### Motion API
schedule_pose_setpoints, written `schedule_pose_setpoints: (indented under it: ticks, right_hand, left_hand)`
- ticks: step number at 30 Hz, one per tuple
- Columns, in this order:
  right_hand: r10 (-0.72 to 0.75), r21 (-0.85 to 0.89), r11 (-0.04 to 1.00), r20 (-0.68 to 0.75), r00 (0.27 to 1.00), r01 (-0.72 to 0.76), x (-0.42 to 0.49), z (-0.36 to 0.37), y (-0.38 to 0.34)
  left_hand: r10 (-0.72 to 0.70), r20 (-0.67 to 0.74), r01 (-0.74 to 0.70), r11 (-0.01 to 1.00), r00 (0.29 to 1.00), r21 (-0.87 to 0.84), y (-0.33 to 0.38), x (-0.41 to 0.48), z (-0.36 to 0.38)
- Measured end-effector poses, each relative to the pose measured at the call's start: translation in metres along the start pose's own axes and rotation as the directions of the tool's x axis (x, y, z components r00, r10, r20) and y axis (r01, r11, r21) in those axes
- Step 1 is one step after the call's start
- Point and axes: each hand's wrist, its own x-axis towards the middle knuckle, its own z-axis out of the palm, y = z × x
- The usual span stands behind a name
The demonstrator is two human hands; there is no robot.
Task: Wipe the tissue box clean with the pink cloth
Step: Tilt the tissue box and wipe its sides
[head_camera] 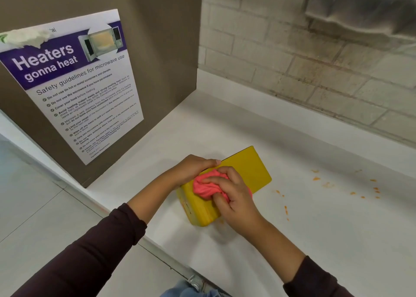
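Soft, even indoor light, fairly bright, no glare on the pale worktop [315, 240]. One faint, blurred shadow lies on it just nearer than the tissue box [247, 168]. Wide-angle bend tilts the poster [74, 87] and the tiled wall [292, 60] lines. Upper right corner: grey smear, out of focus. Poster small print soft.

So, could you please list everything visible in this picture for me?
tissue box: one, yellow, lying on the counter
pink cloth: one, pink, bunched on the box
counter: one, white, across the right
spots: several, orange, on the counter right of the box
poster: one, white and purple, on the panel
panel: one, brown, upright at left
wall: one, pale brick, behind the counter
floor: one, grey tiles, lower left
left hand: one, grips the box's edge
right hand: one, grips the cloth on the box
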Motion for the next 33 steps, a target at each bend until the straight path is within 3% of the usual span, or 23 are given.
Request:
schedule_pose_setpoints:
  ticks: [10,17,25,27,28,29,30,32,33]
  right_hand:
    - [-0.125,-0.136,0.977,0.252,0.96,0.163,-0.026,0.002,-0.006]
    - [-0.134,-0.109,0.978,0.321,0.938,0.177,-0.047,-0.01,-0.003]
    - [-0.155,-0.104,0.975,0.303,0.94,0.194,-0.069,-0.023,0.012]
    - [-0.032,0.054,0.998,0.187,0.982,0.022,-0.075,-0.03,0.02]
    - [0.074,0.159,0.984,0.053,0.996,-0.081,-0.076,-0.034,0.023]
    - [0.216,0.307,0.935,-0.088,0.972,-0.18,-0.077,-0.038,0.028]
    - [0.395,0.504,0.826,-0.196,0.898,-0.253,-0.076,-0.041,0.034]
    - [0.709,0.885,0.417,-0.174,0.683,-0.207,-0.069,-0.045,0.045]
    - [0.79,0.968,0.223,-0.112,0.603,-0.112,-0.064,-0.046,0.051]
  left_hand:
    - [-0.036,0.046,0.037,0.999,0.998,-0.028,-0.002,-0.001,-0.003]
    - [-0.025,0.053,0.025,1.0,0.998,0.001,-0.002,-0.002,-0.003]
    - [-0.039,0.035,0.038,0.999,0.999,0.018,-0.004,-0.002,-0.006]
    - [-0.043,0.029,0.043,0.999,0.999,0.016,-0.005,-0.002,-0.007]
    - [-0.048,0.027,0.047,0.999,0.998,0.023,-0.005,-0.002,-0.007]
    - [-0.054,0.024,0.053,0.998,0.998,0.033,-0.004,-0.002,-0.007]
    - [-0.059,0.02,0.058,0.997,0.998,0.041,-0.004,-0.002,-0.006]
    - [-0.063,0.017,0.063,0.997,0.998,0.048,-0.004,-0.003,-0.005]
    - [-0.062,0.021,0.061,0.997,0.998,0.053,-0.004,-0.003,-0.005]
